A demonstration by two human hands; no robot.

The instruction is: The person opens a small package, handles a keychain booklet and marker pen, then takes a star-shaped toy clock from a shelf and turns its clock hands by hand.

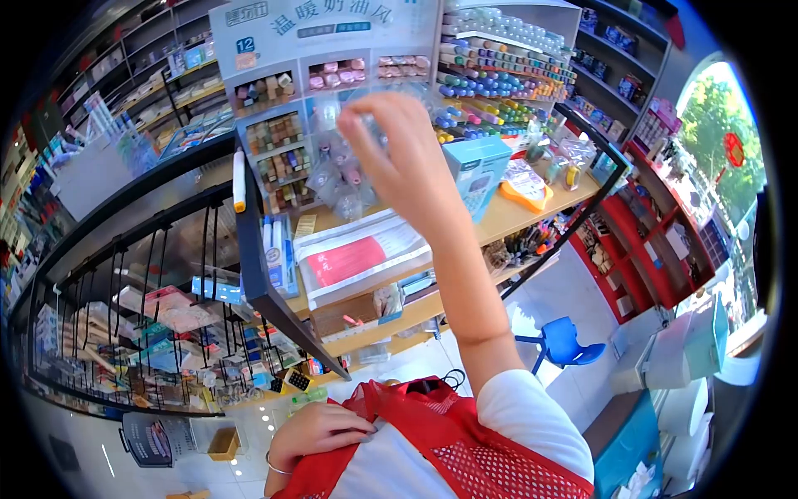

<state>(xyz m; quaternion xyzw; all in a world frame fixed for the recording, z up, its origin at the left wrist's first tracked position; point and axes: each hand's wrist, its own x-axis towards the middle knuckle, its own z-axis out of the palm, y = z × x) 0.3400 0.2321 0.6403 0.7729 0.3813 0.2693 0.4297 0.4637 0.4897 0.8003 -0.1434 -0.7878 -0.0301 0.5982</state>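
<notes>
My right hand (392, 141) is raised and stretched out in front of a white display rack (324, 29). Its thumb stands a little away from the rest, but the other fingertips point away from me and are hidden. Close behind and below it hang small clear plastic packages (337, 179); whether the hand touches them cannot be seen. My left hand (322, 431) lies against the front of my red mesh vest (399, 407), fingers stretched flat near its edge. A thin bracelet (278, 467) circles that wrist.
A wooden shelf holds a white and red packet (353, 262), a light blue box (475, 173) and an orange-edged item (525, 185). Rows of markers (499, 83) stand behind. A black metal frame (262, 274) edges the shelf at left. A blue chair (569, 343) stands on the right.
</notes>
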